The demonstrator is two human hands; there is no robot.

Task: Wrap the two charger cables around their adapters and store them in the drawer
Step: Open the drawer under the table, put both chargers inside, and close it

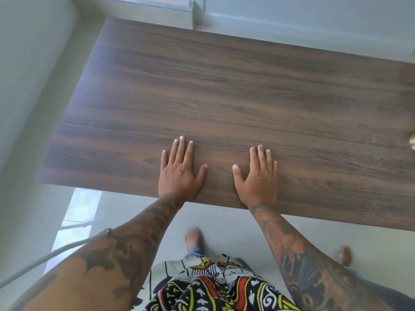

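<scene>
Dark wood tabletop [224, 90] fills the view, bare except for a small pale object [412, 141] at the 3 o'clock edge. Left hand [179, 171] and right hand [258, 178] lie flat near the 6 o'clock edge, fingers spread, holding nothing. No chargers or drawer show.

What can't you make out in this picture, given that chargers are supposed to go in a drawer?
- Chargers and cables: none shows in the head view; both hands, left and right, lie flat and empty on the table.
- Drawer: not visible; the tabletop hides whatever sits beneath it.
- Pale object at the right edge: cut off by the frame, unidentifiable.
- Grey cord by the left arm: runs out of frame, ends unseen.
</scene>
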